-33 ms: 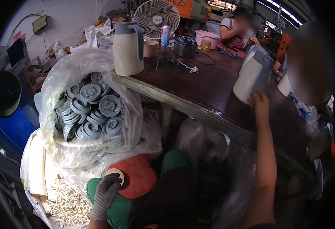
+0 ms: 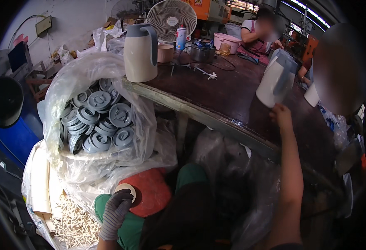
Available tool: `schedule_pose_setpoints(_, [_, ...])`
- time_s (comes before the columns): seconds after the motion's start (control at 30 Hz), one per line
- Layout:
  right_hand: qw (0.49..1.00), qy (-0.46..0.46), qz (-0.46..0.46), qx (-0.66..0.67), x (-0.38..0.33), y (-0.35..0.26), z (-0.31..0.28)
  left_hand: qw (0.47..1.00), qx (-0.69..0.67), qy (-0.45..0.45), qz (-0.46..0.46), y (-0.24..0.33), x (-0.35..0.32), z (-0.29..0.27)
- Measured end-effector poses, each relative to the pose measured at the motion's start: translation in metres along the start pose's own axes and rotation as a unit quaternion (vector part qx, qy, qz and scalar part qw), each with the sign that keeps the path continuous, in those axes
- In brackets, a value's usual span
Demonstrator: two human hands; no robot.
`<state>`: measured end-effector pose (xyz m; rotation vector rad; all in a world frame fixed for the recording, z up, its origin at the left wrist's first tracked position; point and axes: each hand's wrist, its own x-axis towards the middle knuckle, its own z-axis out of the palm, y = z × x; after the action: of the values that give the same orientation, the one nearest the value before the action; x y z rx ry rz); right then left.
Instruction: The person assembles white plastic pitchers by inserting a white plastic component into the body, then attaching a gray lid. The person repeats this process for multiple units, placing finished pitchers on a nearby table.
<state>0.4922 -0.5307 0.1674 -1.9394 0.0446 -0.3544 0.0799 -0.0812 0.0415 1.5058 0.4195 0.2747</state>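
Observation:
My left hand, in a grey striped glove, is closed on a round cream disc above my green-clad thigh. My bare right hand reaches over the dark table with loosely bent fingers. Its fingertips are just by the base of a cream jug with a grey handle and top; whether they touch it, I cannot tell. A similar jug stands upright at the table's near left corner. Many grey round lids fill a clear plastic bag left of the table.
Small cream parts lie in a sack at lower left. On the table stand a fan, a spray can, a beige cup and a pink basin. Two people sit across and to the right.
The jug at the right has shifted slightly away from me. My right hand has drawn back a little from it, its fingers more bent. My left hand stays put.

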Motion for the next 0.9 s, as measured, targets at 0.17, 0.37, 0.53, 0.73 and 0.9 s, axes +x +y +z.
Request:
schedule_pose_setpoints(0.17, [0.962, -0.002, -0.157, -0.224, -0.059, -0.01, 0.046, 0.999, -0.009, 0.046, 0.002, -0.025, -0.012, -0.02])
schedule_pose_setpoints(0.37, [0.933, -0.092, -0.332, -0.103, -0.149, -0.057, 0.117, 0.989, -0.02, 0.137, -0.058, -0.032, -0.025, -0.04])
schedule_pose_setpoints(0.53, [0.853, -0.168, -0.478, -0.12, -0.209, -0.064, 0.189, 0.938, 0.153, 0.31, 0.022, -0.058, -0.064, -0.122])
schedule_pose_setpoints(0.73, [0.857, -0.337, -0.388, -0.028, -0.223, 0.014, 0.223, 0.659, 0.409, 0.627, 0.078, -0.104, -0.194, -0.247])
schedule_pose_setpoints(0.9, [0.807, -0.426, -0.395, -0.109, -0.262, 0.025, 0.25, 0.428, 0.485, 0.701, -0.301, -0.167, -0.397, -0.284])
